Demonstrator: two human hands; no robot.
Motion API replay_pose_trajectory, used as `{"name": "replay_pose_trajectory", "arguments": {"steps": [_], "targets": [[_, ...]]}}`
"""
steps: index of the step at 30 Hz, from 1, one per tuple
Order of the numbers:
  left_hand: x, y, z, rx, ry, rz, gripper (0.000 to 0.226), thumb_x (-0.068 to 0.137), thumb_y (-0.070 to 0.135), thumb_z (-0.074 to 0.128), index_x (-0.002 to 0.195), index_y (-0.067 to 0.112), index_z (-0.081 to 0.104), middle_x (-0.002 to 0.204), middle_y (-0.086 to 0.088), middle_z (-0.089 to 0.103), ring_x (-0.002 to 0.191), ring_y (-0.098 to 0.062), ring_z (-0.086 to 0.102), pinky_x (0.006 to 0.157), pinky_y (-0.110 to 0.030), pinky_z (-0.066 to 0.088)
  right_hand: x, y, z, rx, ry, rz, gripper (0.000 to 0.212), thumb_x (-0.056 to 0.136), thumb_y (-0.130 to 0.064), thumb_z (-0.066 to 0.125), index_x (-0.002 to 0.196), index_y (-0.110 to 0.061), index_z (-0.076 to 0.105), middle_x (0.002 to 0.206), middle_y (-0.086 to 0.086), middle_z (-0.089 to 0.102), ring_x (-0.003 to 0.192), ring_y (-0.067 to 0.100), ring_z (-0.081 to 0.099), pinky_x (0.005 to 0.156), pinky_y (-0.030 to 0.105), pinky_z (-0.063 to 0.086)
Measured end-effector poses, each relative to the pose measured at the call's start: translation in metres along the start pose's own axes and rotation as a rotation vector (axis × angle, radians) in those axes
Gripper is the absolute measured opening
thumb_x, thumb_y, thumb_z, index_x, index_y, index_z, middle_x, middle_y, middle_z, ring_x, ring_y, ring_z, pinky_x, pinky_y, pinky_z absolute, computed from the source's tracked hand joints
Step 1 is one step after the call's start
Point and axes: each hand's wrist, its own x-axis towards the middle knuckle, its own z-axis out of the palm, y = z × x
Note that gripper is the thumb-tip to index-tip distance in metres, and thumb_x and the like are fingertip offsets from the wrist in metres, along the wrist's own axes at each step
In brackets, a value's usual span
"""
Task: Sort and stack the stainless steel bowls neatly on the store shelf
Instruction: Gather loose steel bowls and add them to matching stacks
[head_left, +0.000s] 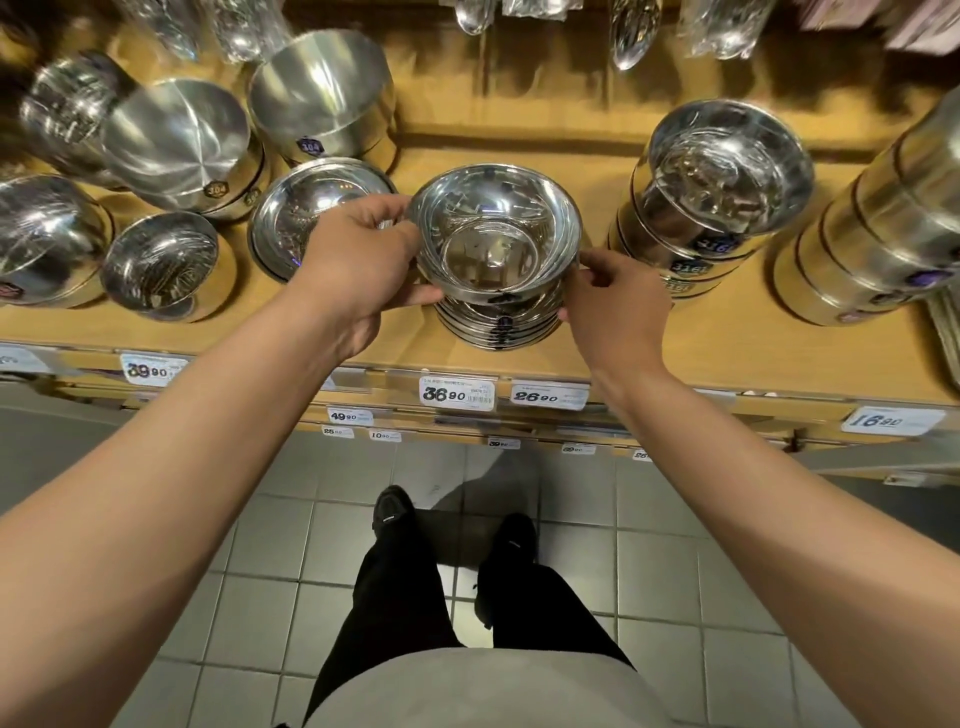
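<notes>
A stack of shiny stainless steel bowls (496, 244) stands near the front edge of the wooden store shelf (691, 343), middle of the view. My left hand (358, 265) grips the left rim of the top bowl, thumb below and fingers curled over the edge. My right hand (602, 306) holds the right side of the stack, fingers curled against the lower bowls. A wider shallow bowl stack (291, 208) lies just left, partly hidden behind my left hand.
More steel stacks fill the shelf: a small bowl (161, 265) and deep pots (176, 140) at left, a tall stack (711, 192) and steel tins (883, 234) at right. Price tags (456, 395) line the shelf edge. Tiled floor lies below.
</notes>
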Motion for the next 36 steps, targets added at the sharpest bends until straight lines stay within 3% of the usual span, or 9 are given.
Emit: {"name": "replay_pose_trajectory", "arguments": {"steps": [3, 7, 9, 11, 14, 19, 26, 32, 36], "targets": [[0.001, -0.003, 0.007, 0.014, 0.02, 0.016, 0.026, 0.098, -0.003, 0.055, 0.107, 0.014, 0.072, 0.095, -0.005, 0.074, 0.07, -0.011, 0.07, 0.059, -0.03, 0.063, -0.001, -0.001, -0.001, 0.049, 0.007, 0.055, 0.036, 0.098, -0.019, 0.045, 0.079, 0.003, 0.066, 0.074, 0.021, 0.066, 0.073, 0.041, 0.06, 0.074, 0.056, 0.055], [0.007, -0.013, 0.014, 0.102, 0.064, 0.032, 0.032, 0.095, -0.005, 0.057, 0.12, 0.01, 0.07, 0.099, -0.007, 0.069, 0.072, -0.015, 0.068, 0.06, -0.033, 0.061, -0.006, -0.005, -0.002, 0.172, -0.011, 0.128, 0.038, 0.098, -0.032, 0.044, 0.066, -0.012, 0.053, 0.066, 0.004, 0.05, 0.068, 0.019, 0.046, 0.072, 0.051, 0.051], [0.011, -0.018, 0.015, 0.156, 0.081, 0.053, 0.033, 0.095, -0.005, 0.058, 0.12, 0.011, 0.071, 0.102, -0.012, 0.065, 0.082, -0.022, 0.068, 0.065, -0.038, 0.063, -0.007, -0.004, -0.002, 0.137, -0.055, 0.09, 0.03, 0.097, -0.029, 0.048, 0.08, -0.013, 0.067, 0.065, -0.002, 0.053, 0.066, 0.015, 0.049, 0.074, 0.047, 0.054], [0.014, -0.022, 0.015, 0.218, 0.108, 0.081, 0.034, 0.093, -0.005, 0.057, 0.119, 0.011, 0.072, 0.106, -0.017, 0.067, 0.089, -0.027, 0.071, 0.072, -0.045, 0.064, -0.006, -0.002, -0.002, 0.082, -0.071, 0.023, 0.021, 0.095, -0.022, 0.056, 0.102, -0.018, 0.075, 0.059, -0.014, 0.056, 0.062, 0.011, 0.054, 0.062, 0.026, 0.049], [0.018, -0.024, 0.015, 0.356, 0.196, 0.147, 0.04, 0.09, 0.0, 0.061, 0.127, 0.012, 0.07, 0.096, -0.002, 0.07, 0.098, -0.027, 0.07, 0.089, -0.046, 0.06, -0.005, -0.001, -0.001, 0.007, -0.071, -0.034, 0.025, 0.089, -0.015, 0.062, 0.112, -0.016, 0.075, 0.059, -0.013, 0.057, 0.056, 0.0, 0.051, 0.053, 0.007, 0.035], [0.015, -0.023, 0.015, 0.581, 0.318, 0.278, 0.046, 0.086, 0.004, 0.06, 0.129, 0.016, 0.07, 0.075, 0.015, 0.06, 0.084, -0.011, 0.059, 0.092, -0.024, 0.05, -0.006, 0.0, 0.0, -0.031, -0.087, -0.038, 0.024, 0.089, -0.016, 0.062, 0.11, -0.015, 0.074, 0.069, -0.013, 0.056, 0.071, 0.007, 0.048, 0.062, 0.017, 0.034], [0.014, -0.03, 0.016, 0.623, 0.302, 0.259, 0.036, 0.091, 0.012, 0.061, 0.124, 0.016, 0.073, 0.106, -0.006, 0.076, 0.103, -0.023, 0.068, 0.09, -0.027, 0.049, -0.011, -0.005, -0.002, -0.081, -0.106, -0.092, 0.03, 0.093, -0.021, 0.062, 0.121, -0.022, 0.071, 0.093, -0.011, 0.067, 0.105, 0.022, 0.058, 0.079, 0.022, 0.039], [0.014, -0.033, 0.016, 0.623, 0.312, 0.275, 0.037, 0.091, 0.009, 0.063, 0.126, 0.014, 0.071, 0.111, -0.006, 0.075, 0.106, -0.022, 0.067, 0.096, -0.03, 0.051, -0.012, 0.0, -0.003, -0.088, -0.111, -0.125, 0.03, 0.094, -0.018, 0.062, 0.122, -0.021, 0.071, 0.08, -0.011, 0.057, 0.098, 0.023, 0.054, 0.073, 0.024, 0.034], [0.014, -0.036, 0.015, 0.599, 0.298, 0.268, 0.036, 0.094, 0.015, 0.061, 0.129, 0.015, 0.068, 0.113, -0.004, 0.074, 0.108, -0.021, 0.066, 0.098, -0.029, 0.049, -0.014, 0.0, -0.002, -0.066, -0.134, -0.086, 0.034, 0.096, -0.024, 0.057, 0.128, -0.026, 0.068, 0.096, -0.001, 0.067, 0.103, 0.024, 0.057, 0.08, 0.028, 0.042]]}}
